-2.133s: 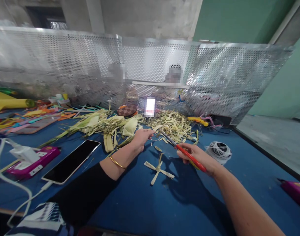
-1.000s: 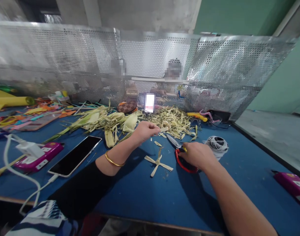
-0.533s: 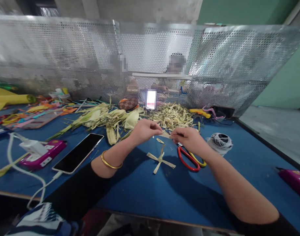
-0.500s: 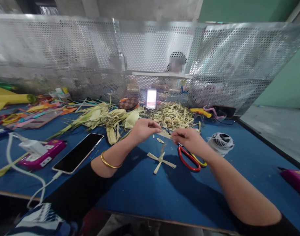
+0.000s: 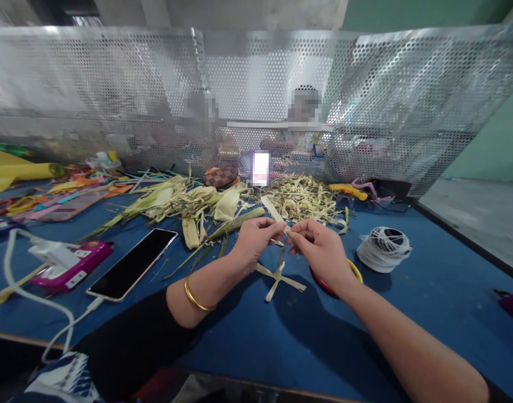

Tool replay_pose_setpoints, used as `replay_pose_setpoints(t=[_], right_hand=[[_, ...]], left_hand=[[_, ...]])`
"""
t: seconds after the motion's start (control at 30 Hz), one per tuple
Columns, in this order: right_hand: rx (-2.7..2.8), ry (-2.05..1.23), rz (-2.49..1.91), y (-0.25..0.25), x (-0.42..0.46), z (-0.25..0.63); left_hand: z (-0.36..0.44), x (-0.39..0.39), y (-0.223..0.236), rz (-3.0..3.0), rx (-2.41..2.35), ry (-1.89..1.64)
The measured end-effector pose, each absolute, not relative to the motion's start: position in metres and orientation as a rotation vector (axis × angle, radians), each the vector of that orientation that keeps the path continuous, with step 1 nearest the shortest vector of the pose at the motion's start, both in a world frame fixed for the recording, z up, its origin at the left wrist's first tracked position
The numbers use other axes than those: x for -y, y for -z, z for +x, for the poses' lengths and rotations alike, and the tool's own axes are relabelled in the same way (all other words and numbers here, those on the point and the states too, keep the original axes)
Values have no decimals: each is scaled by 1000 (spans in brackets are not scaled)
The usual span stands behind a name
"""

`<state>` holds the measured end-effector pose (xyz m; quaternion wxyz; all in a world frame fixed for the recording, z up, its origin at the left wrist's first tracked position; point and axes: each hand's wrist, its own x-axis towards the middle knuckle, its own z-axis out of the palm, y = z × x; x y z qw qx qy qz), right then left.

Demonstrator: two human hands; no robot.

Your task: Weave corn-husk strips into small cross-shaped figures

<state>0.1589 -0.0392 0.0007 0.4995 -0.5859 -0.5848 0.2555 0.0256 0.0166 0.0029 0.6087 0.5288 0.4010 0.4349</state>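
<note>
Between the fingertips of both hands runs a pale strip of dried husk (image 5: 273, 210), its far end pointing away toward the pile. My left hand (image 5: 259, 238), with a gold bangle on the wrist, pinches it from the left. My right hand (image 5: 317, 243) is closed on its near end, the fingertips close to the left ones. Just below them a cross of husk strips (image 5: 277, 276) lies flat on the blue table. Scissors (image 5: 357, 271) with red and yellow handles are partly hidden under my right hand.
Husk leaves (image 5: 197, 204) and a heap of shredded husk (image 5: 302, 196) lie behind the hands. A white thread spool (image 5: 383, 249) stands right; a charging phone (image 5: 133, 266) and a purple power strip (image 5: 74, 266) lie left. Beyond the perforated metal screen (image 5: 155, 84) people are visible.
My hands have come closer together, and the husk strip between them now stands raised at an angle. My right hand covers more of the scissors. The view has shifted slightly.
</note>
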Motion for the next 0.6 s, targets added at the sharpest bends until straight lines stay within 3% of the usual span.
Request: replay_pose_setpoints(t=[0.13, 0.4, 0.6], right_hand=[[1664, -464, -1462, -5, 43, 164], [2089, 242, -1291, 0, 39, 185], [2045, 321, -1190, 3, 42, 178]], left_hand=[[23, -18, -6, 1179, -916, -985], [23, -16, -7, 1058, -887, -875], [23, -12, -7, 1034, -849, -823]])
